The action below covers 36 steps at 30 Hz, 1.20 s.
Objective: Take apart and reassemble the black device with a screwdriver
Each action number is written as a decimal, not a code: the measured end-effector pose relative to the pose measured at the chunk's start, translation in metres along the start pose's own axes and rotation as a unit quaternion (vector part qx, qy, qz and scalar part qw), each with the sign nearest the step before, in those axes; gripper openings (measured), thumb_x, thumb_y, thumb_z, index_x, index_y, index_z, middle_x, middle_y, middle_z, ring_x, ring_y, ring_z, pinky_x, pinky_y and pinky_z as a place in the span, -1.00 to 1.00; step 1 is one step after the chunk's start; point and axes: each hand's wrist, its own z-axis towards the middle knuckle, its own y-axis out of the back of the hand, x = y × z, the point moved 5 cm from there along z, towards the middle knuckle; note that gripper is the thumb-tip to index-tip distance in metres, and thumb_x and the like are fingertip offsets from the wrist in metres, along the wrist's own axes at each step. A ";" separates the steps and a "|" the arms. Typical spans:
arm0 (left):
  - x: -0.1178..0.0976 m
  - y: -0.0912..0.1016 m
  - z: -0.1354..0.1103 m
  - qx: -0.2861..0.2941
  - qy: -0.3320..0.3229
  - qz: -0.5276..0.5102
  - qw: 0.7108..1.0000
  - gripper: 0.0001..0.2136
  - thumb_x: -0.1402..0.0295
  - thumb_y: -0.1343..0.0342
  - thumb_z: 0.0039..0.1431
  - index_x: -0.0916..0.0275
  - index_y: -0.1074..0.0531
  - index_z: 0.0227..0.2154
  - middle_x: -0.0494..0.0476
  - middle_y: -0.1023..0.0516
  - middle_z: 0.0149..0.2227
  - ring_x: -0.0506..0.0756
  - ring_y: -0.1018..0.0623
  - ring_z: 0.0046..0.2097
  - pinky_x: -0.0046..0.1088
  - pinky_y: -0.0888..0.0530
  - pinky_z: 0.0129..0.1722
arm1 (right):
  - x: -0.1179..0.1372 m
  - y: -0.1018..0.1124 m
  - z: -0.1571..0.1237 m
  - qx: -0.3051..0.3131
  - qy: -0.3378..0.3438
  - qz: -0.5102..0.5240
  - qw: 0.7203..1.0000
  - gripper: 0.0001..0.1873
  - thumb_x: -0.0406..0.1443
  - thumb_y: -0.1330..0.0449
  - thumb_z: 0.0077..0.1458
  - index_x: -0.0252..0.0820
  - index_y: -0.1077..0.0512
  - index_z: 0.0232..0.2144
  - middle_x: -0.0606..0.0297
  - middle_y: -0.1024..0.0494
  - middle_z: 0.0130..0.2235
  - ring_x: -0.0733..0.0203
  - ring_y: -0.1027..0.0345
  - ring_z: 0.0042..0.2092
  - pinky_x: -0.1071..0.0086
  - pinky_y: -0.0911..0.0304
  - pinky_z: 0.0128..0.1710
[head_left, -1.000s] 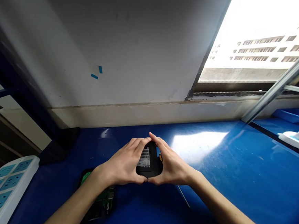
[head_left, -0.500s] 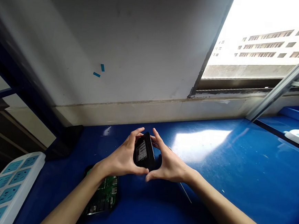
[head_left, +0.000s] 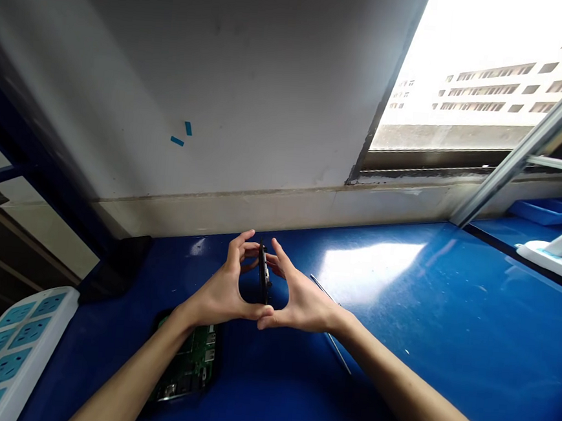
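Note:
Between both hands I hold a thin black plate [head_left: 263,275], upright and turned edge-on, with small metallic and black bits along its right side. My left hand [head_left: 226,290] has its thumb at the lower end and its fingers at the upper end. Opposite it, my right hand [head_left: 306,297] grips the same two ends, the thumbs meeting below. A green circuit board [head_left: 194,359] in a black case lies on the table under my left forearm, which hides part of it. Beneath my right wrist lies a slim metal rod [head_left: 340,354], partly covered.
The blue table [head_left: 428,313] runs back to a pale wall [head_left: 271,93]. A white power strip [head_left: 13,338] stands at the left edge. Farther right are a metal post [head_left: 524,152], a blue tray [head_left: 548,211] and another white power strip [head_left: 549,261].
The black plate has turned from showing its labelled face to nearly edge-on. Both hands have shifted slightly left in the view, still around it.

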 end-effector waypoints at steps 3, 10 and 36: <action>-0.001 0.003 0.000 -0.001 0.003 -0.029 1.000 0.13 0.27 -0.53 -0.10 -0.04 0.21 0.35 0.33 -0.10 0.30 0.39 -0.27 0.35 0.11 -0.22 0.34 | -0.001 0.000 0.003 0.029 -0.003 0.024 0.999 0.61 -0.06 -0.57 -0.23 -0.11 0.52 0.46 -0.18 -0.10 0.44 -0.22 0.01 0.46 -0.17 0.03 0.40; 0.000 0.014 0.001 -0.022 -0.001 -0.046 0.999 0.10 0.30 -0.51 -0.10 0.00 0.22 0.32 0.35 -0.14 0.28 0.38 -0.29 0.33 0.10 -0.26 0.31 | -0.001 0.008 0.019 0.039 0.008 0.013 0.999 0.56 -0.13 -0.55 -0.22 -0.10 0.49 0.47 -0.09 -0.18 0.39 -0.16 -0.05 0.43 -0.11 0.03 0.42; 0.026 0.043 -0.010 0.032 0.088 0.185 0.978 0.01 0.20 -0.49 -0.11 0.01 0.03 0.33 0.30 -0.12 0.32 0.41 -0.24 0.34 0.13 -0.27 0.30 | -0.005 0.018 0.026 0.032 0.015 -0.179 0.983 0.48 -0.14 -0.52 -0.28 -0.18 0.28 0.48 -0.09 -0.33 0.29 -0.24 -0.19 0.33 -0.07 -0.16 0.29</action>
